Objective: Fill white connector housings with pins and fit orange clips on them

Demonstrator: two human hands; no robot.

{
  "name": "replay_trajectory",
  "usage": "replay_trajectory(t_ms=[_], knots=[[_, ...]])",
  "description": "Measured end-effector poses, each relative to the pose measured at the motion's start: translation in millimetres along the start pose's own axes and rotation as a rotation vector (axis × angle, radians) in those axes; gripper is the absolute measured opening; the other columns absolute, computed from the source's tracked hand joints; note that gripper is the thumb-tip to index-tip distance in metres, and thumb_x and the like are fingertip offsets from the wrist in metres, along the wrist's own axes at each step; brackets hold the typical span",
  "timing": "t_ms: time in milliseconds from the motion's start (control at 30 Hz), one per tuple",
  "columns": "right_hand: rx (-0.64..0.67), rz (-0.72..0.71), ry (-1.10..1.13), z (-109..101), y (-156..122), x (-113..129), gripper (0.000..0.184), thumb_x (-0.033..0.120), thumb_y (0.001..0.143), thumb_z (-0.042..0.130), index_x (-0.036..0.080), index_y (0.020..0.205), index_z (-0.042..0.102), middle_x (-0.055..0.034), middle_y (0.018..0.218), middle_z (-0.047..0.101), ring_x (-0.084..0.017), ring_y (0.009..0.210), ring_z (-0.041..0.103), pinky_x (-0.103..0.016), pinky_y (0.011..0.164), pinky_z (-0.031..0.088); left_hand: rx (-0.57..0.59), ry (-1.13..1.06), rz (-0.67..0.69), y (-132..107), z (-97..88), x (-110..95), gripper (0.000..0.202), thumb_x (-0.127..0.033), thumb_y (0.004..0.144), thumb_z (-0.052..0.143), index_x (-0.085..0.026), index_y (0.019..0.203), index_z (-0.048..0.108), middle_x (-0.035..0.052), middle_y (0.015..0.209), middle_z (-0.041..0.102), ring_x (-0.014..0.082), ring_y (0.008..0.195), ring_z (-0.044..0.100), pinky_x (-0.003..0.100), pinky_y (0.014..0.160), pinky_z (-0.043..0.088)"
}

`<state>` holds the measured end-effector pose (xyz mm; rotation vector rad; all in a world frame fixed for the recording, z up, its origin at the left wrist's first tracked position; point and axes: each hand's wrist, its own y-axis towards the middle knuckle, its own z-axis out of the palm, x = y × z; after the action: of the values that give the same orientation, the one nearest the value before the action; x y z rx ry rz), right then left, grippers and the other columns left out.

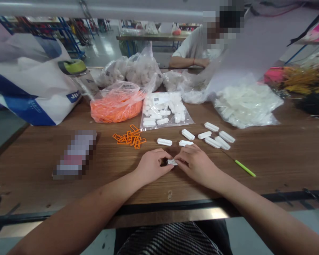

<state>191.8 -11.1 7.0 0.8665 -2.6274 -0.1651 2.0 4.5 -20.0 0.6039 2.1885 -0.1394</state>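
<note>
Both of my hands meet at the middle of the wooden table [268,156], pinching one small white plastic part [172,162] between them. My left hand [151,165] curls its fingers round the part's left end. My right hand [196,163] grips its right end with closed fingers. Just beyond my hands lie several loose white plastic parts [211,136] in a scattered row. A small heap of orange plastic clips [130,138] lies to the left of them.
A clear bag of orange clips [117,104], a flat bag of white parts [163,111] and a larger bag of white parts [244,104] sit further back. A green pen [245,168] lies right. A bottle [81,79] and a blue-white bag [29,85] stand left. Another person [196,47] sits opposite.
</note>
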Motion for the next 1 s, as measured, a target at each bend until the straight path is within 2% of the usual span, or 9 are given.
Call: replay_trajectory(t_ms=[233,433,633,700,767,867,933,1000], knots=[[-0.079,0.032,0.104,-5,-13,-5,0.021,0.019,0.09,0.052,0.019,0.093,0.072,-0.0036,0.076,0.067,-0.017,0.073,0.057,-0.036,0.079,0.037,0.014,-0.021,-0.012,-1,-2.1,-3,0.016,-0.021,0.072,0.073,-0.02,0.088,0.073,-0.0034,0.067,0.057,0.0079,0.052,0.043,0.021,0.053,0.035],[-0.087,-0.007,0.018,-8,-13,-3,0.022,0.021,0.09,0.051,0.021,0.087,0.073,-0.0017,0.071,0.064,-0.017,0.073,0.055,-0.037,0.081,0.034,0.021,-0.003,0.002,-1,-2.8,-3,0.014,-0.023,0.073,0.072,-0.02,0.087,0.073,-0.0036,0.066,0.057,0.008,0.052,0.043,0.021,0.054,0.035],[-0.037,-0.098,-0.206,-7,-11,10,0.027,0.02,0.089,0.047,0.018,0.074,0.07,-0.0048,0.07,0.062,-0.019,0.071,0.051,-0.039,0.083,0.033,0.016,-0.014,-0.019,0,-2.0,-3,0.013,-0.022,0.073,0.072,-0.019,0.085,0.072,-0.0037,0.067,0.057,0.0077,0.051,0.042,0.021,0.052,0.033],[-0.018,-0.113,-0.216,-10,-11,9,0.027,0.019,0.089,0.047,0.018,0.072,0.069,-0.0053,0.069,0.062,-0.019,0.072,0.051,-0.039,0.084,0.033,0.016,-0.013,-0.02,0,-2.2,-3,0.013,-0.021,0.073,0.072,-0.019,0.085,0.073,-0.0034,0.068,0.057,0.0077,0.052,0.042,0.021,0.053,0.034],[-0.02,-0.068,-0.134,-17,-11,0,0.027,0.021,0.089,0.047,0.019,0.075,0.07,-0.0044,0.069,0.063,-0.019,0.072,0.052,-0.038,0.082,0.035,0.02,-0.005,-0.029,0,-2.7,-4,0.014,-0.021,0.072,0.072,-0.02,0.086,0.073,-0.0035,0.067,0.057,0.0078,0.052,0.042,0.021,0.053,0.034],[-0.076,0.104,0.032,-30,-15,-28,0.024,0.025,0.089,0.051,0.02,0.079,0.072,-0.0026,0.071,0.067,-0.017,0.071,0.057,-0.034,0.075,0.037,0.03,0.002,-0.04,0,-3.4,-4,0.015,-0.022,0.072,0.072,-0.021,0.087,0.073,-0.0036,0.067,0.057,0.0082,0.052,0.042,0.022,0.054,0.034],[-0.007,0.173,0.069,-35,-20,-46,0.02,0.025,0.087,0.056,0.021,0.075,0.072,-0.0011,0.072,0.069,-0.017,0.07,0.059,-0.034,0.075,0.037,0.036,0.003,-0.036,0,-3.7,-4,0.014,-0.022,0.072,0.072,-0.021,0.087,0.073,-0.0034,0.068,0.057,0.0085,0.053,0.042,0.022,0.054,0.034],[0.061,0.157,0.056,-35,-24,-58,0.017,0.025,0.085,0.058,0.023,0.076,0.073,0.0004,0.075,0.07,-0.017,0.074,0.061,-0.035,0.078,0.036,0.037,0.005,-0.029,0,-3.6,-3,0.014,-0.022,0.072,0.072,-0.02,0.086,0.073,-0.003,0.069,0.058,0.0086,0.053,0.043,0.022,0.055,0.035]])
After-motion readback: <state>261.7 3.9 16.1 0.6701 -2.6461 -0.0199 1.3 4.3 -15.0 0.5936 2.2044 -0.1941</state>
